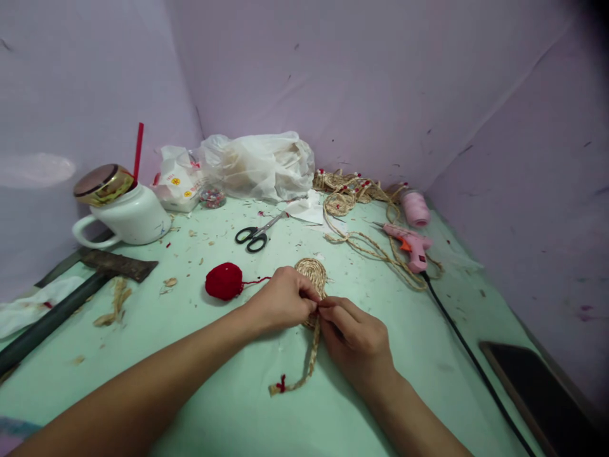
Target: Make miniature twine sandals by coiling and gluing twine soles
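A coiled straw-rope piece (311, 273) lies on the table, with rounded coils above and below my fingers. My left hand (288, 298) is closed in a pinch at its narrow middle. Opposite it, my right hand (356, 330) is also closed, its fingertips meeting the left ones. Red yarn (255, 280) runs from a red yarn ball (224, 281) to behind my left hand, and the pinched fingertips appear to have the yarn between them, mostly hidden. A braided rope tail (311, 358) hangs from the piece towards me, its end tied with a red knot.
Black-handled scissors (254, 238) lie beyond the yarn ball. To the right are a pink glue gun (412, 246) with a black cord, a pink thread spool (415, 208) and a phone (537, 387). A hammer (117, 263), white mug (137, 216) and plastic bag (266, 165) are left and back.
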Action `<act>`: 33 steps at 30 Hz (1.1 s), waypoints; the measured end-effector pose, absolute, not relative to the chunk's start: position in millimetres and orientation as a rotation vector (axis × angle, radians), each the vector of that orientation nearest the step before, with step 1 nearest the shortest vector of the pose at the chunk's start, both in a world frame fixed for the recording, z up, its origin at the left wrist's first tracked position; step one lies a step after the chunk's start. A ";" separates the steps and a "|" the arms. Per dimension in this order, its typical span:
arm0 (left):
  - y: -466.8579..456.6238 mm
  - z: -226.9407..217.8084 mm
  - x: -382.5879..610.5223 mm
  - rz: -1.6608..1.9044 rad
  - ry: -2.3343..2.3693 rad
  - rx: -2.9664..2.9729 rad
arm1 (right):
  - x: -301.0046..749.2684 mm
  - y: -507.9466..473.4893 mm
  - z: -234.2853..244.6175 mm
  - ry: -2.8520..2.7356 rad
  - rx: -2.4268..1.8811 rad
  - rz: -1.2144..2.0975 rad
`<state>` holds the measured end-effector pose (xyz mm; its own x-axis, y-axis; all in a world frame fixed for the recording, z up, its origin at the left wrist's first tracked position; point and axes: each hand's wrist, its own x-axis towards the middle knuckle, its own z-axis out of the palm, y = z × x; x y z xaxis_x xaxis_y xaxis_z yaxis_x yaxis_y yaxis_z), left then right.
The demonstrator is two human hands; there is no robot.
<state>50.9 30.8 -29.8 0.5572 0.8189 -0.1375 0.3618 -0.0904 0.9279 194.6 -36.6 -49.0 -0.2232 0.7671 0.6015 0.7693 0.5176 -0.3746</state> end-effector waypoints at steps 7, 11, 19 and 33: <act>37.3 -32.3 50.7 0.444 0.924 1.714 | 194.0 -38.0 -49.1 -2.046 -1.224 -0.146; 36.1 -29.6 49.9 0.445 0.885 1.744 | 194.6 -38.5 -48.9 -2.014 -1.225 -0.101; 30.5 -27.0 50.2 0.484 0.982 1.910 | 194.7 -36.9 -51.2 -1.917 -1.239 -0.019; 17.8 -22.3 54.5 0.521 1.212 2.049 | 195.3 -38.1 -50.5 -1.713 -1.264 0.260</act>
<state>54.5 17.8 -22.3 0.4837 0.8752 -0.0055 0.5984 -0.3261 0.7318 195.3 -38.1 -50.5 -0.0070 0.8280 0.5607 0.6242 0.4416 -0.6444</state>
